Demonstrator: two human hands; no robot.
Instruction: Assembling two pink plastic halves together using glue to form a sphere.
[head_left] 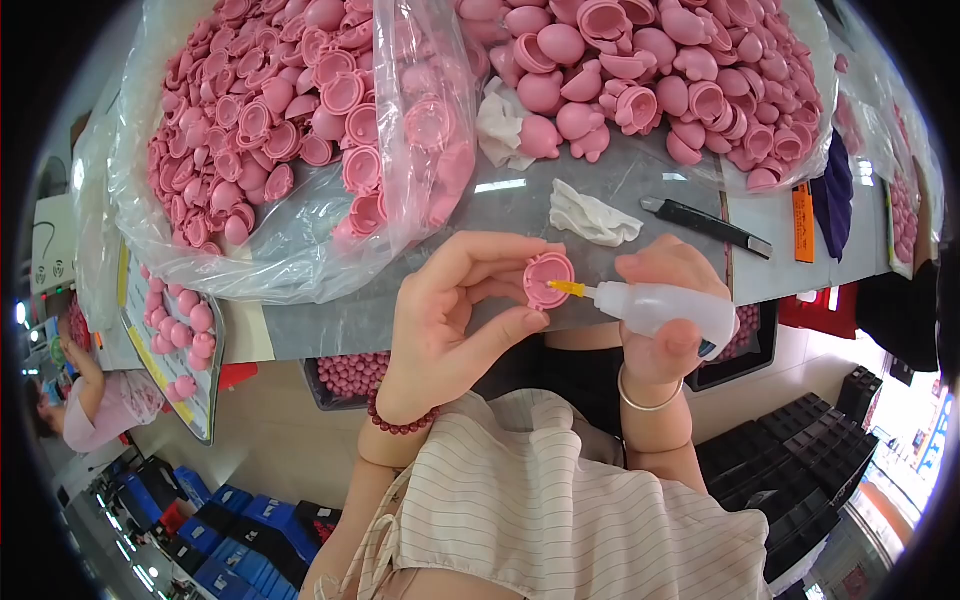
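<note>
Between the thumb and fingers of my left hand (445, 325) is a small round pink plastic shell half (549, 272), its hollow side showing. My right hand (672, 290) is wrapped around a translucent white squeeze bottle (665, 308), tilted on its side. The bottle's yellow nozzle tip (567, 288) points left and reaches into the hollow of the shell half. Whether any liquid is coming out cannot be seen. Just beyond my hands, a crumpled white tissue (594, 214) lies on the grey table (320, 327).
A clear plastic bag (150, 225) of pink shell halves lies far left; another heap (690, 75) fills the far right. A black-handled utility knife (706, 227) rests near the tissue. Below the table edge stands a bin of pink balls (345, 375). Another person (105, 400) is at far left.
</note>
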